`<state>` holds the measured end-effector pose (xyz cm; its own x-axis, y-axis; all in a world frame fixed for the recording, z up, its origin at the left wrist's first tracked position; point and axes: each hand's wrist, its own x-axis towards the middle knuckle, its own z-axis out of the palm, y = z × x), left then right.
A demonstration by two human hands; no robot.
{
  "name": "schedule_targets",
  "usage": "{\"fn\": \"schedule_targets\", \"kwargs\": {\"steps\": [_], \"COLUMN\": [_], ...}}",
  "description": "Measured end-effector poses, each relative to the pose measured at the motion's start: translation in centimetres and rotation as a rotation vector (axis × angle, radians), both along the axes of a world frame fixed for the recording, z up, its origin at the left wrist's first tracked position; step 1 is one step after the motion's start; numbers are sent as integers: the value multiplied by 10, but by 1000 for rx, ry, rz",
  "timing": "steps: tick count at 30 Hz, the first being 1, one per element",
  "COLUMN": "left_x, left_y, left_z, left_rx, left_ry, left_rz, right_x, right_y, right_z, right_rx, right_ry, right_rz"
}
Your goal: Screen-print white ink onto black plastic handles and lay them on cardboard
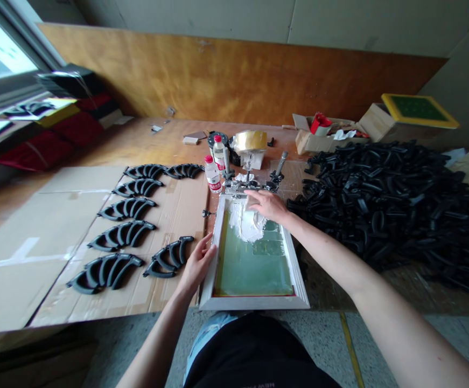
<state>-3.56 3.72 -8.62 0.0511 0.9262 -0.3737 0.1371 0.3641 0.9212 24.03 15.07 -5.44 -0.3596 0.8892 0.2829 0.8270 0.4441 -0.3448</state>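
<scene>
In front of me a screen printing frame (254,303) with pale wooden sides and a green mesh lies on the table, its far end at a metal hinge clamp (247,186). Thick white ink (250,229) is heaped on the far part of the mesh. My right hand (270,206) is closed over that end, on a pale squeegee (252,202) that the fingers and ink partly cover. Along the left side of the frame rests my left hand (199,261), fingers stretched out and holding nothing; whether it presses on the wood is hard to tell.
Several curved black plastic parts (127,208) stand in rows on cardboard (72,210) at left. A large heap of black parts (363,205) lies at right. Two bottles (212,175) and a roll of tape (250,141) stand behind the frame. An open carton (323,142) sits farther back.
</scene>
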Motion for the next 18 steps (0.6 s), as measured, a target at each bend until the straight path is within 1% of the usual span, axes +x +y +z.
{"fn": "schedule_targets", "kwargs": {"steps": [3,5,7,9,10,11,12,13,15,16,18], "left_x": [-3,2,11,22,27,32,36,40,48,52,61], "left_y": [7,17,32,50,58,65,69,71,64,56,33], "left_z": [28,49,68,84,90,93,94,91,76,64,38], "left_rx": [57,78,163,271,303,317,323,327,279,197,-65], "left_ry": [-20,-87,-224,-363,-406,-430,-448,-463,-470,-457,-414], "left_rz": [22,41,71,98,108,119,143,183,249,235,110], "right_x": [20,47,74,92,94,92,86,77,52,40,14], "right_y": [31,36,30,14,4,-7,-17,-27,-45,-54,-71], "right_z": [13,13,2,-19,-31,-44,-56,-66,-78,-79,-73], "right_rx": [47,83,63,-22,-79,-128,-167,-189,-187,-168,-106], "right_ry": [12,89,182,232,238,232,221,197,105,50,-36], "right_rz": [-190,-314,-477,-591,-594,-553,-478,-367,-175,-121,-118]}}
